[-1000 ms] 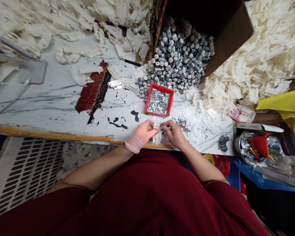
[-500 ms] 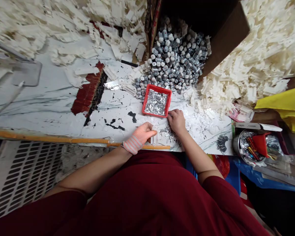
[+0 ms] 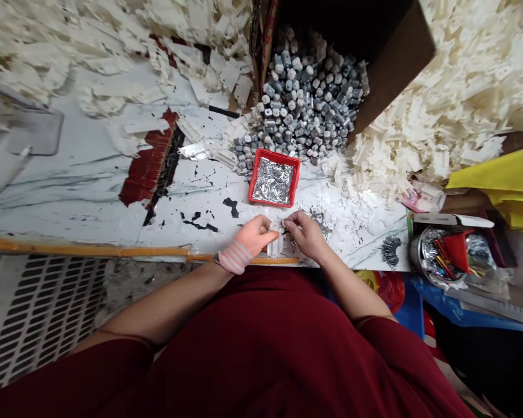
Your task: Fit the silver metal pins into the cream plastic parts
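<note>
My left hand (image 3: 249, 241), in a pink striped glove, is closed around a small white plastic part (image 3: 275, 241) at the table's near edge. My right hand (image 3: 305, 233) is bare and pinched against that same part; what its fingertips hold is too small to name. Just beyond the hands sits a red tray (image 3: 272, 180) full of small shiny metal pins. A few loose pins (image 3: 318, 216) lie on the table beside my right hand.
An open cardboard box (image 3: 387, 64) spills grey-and-white small motors (image 3: 305, 104) behind the tray. Heaps of white plastic parts (image 3: 444, 110) cover the right and far left. A metal tin with red tools (image 3: 444, 252) stands at right. A yellow sheet (image 3: 501, 180) lies beyond it.
My right hand reached out to beside the red tray half a second ago and has come back to the white part held by my left hand.
</note>
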Motion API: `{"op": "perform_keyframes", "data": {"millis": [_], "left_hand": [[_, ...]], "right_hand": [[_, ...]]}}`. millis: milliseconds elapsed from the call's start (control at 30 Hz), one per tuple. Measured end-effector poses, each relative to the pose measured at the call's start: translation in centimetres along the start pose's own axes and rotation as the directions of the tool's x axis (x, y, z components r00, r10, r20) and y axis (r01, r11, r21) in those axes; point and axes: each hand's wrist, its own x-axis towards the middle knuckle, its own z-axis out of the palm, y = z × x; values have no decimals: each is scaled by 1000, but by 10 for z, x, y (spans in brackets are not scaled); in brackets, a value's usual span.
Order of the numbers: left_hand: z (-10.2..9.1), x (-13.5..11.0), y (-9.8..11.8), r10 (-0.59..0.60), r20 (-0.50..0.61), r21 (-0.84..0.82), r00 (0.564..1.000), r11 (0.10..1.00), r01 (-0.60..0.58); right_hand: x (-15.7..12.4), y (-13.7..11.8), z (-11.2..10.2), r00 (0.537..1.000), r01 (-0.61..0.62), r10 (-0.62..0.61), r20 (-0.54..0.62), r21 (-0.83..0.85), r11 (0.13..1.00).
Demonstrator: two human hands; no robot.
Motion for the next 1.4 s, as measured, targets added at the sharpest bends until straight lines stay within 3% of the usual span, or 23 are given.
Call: {"op": "perform_keyframes", "data": {"millis": [167,300,467,533,633,733,800,833,867,933,967,1033,1100,1167,1233,1333,1400], "left_hand": [[1,-5,6,-86,101,-208,991,972,106],[3,-7,13,-102,119,-237,988,963,127],[5,-10,20,-44,57,-44,997,998,47],[5,-14,20,86,-48,177,995,981,-76],[4,-17,19,287,-124,442,950,873,-206],[3,-14,18,220,-89,353,972,919,-175],[2,-9,18,76,-20,140,997,987,-73],[2,-5,16,14,23,26,1000,1000,-15],[2,-2,14,-29,60,-71,998,997,34],[1,3,9,-68,103,-185,992,979,86],[1,5,6,-75,113,-206,991,974,97],[1,7,2,-79,128,-207,989,973,105],[1,7,0,-73,133,-192,988,977,98],[0,6,1,-56,126,-172,990,982,77],[0,6,4,-37,124,-120,992,991,52],[-1,6,6,-3,126,-43,992,999,8],[-1,5,6,37,114,6,993,999,-38]], "right_hand": [[0,-4,2,1000,-16,16,-6,-123,992],[-2,-5,-1,1000,-19,19,-5,-36,999],[-3,-4,2,999,-32,30,-43,-51,998],[-4,-3,8,997,-54,56,-55,33,998],[-5,0,15,993,-95,109,-44,242,966],[3,10,3,992,-102,76,99,299,949],[16,22,-20,989,-45,24,145,141,989],[24,29,-36,995,-15,16,100,-9,1000],[33,38,-54,1000,-23,18,-23,-209,978],[48,57,-88,966,-166,21,-256,-559,812],[55,67,-103,958,-218,29,-285,-661,718],[63,82,-123,962,-249,53,-268,-782,571],[66,90,-131,974,-220,73,-214,-831,510],[65,88,-128,983,-178,58,-174,-821,543],[60,76,-118,989,-114,6,-149,-729,675],[48,43,-91,993,106,-116,-1,-390,915],[39,20,-70,960,245,-222,174,-127,961]]}}
